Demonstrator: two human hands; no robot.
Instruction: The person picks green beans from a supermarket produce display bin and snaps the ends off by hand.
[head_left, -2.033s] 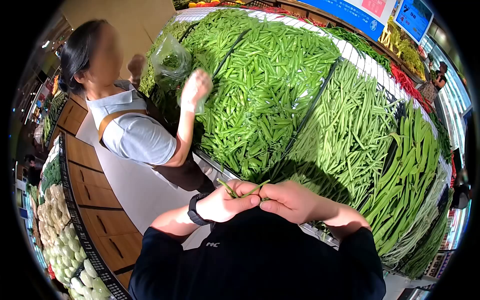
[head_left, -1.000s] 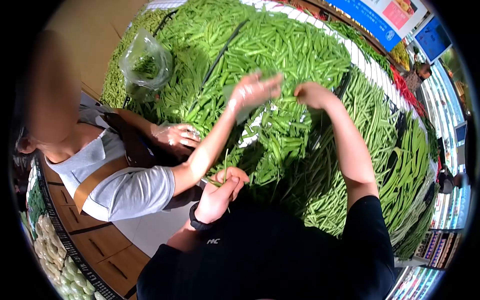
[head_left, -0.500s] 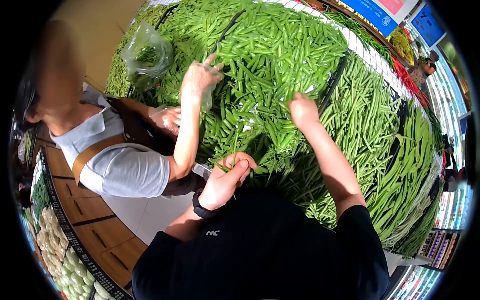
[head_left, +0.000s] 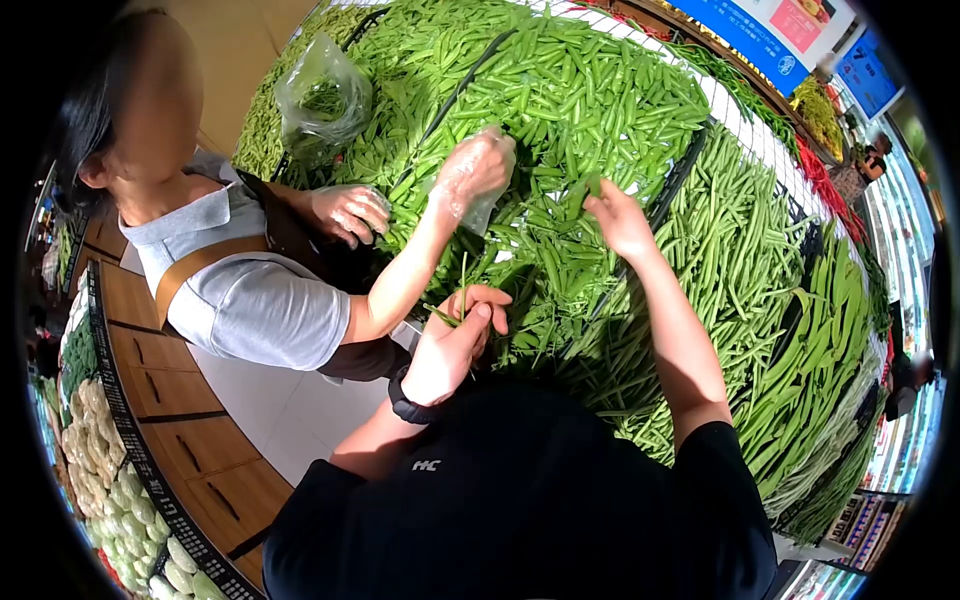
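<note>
My left hand (head_left: 455, 340), with a black watch at the wrist, is closed around a few thin green beans (head_left: 441, 316) that poke out between the fingers. It hovers over the near edge of the pea pod heap (head_left: 565, 265). Farther right, my right hand (head_left: 622, 222) pinches with thumb and forefinger at a green pea pod (head_left: 592, 188), low over the same heap. Its remaining fingers are curled under.
On my left a co-worker in a grey shirt and brown apron (head_left: 265, 320) reaches across the pods with plastic-gloved hands (head_left: 478, 175). A clear plastic bag (head_left: 322, 95) lies on the greens behind. Black dividers (head_left: 680, 175) separate the pods from long green beans (head_left: 720, 270).
My right hand has shifted slightly down and right, with a pod now showing at its fingertips. The co-worker's gloved hand has moved right over the heap. My left hand stays nearly in place.
</note>
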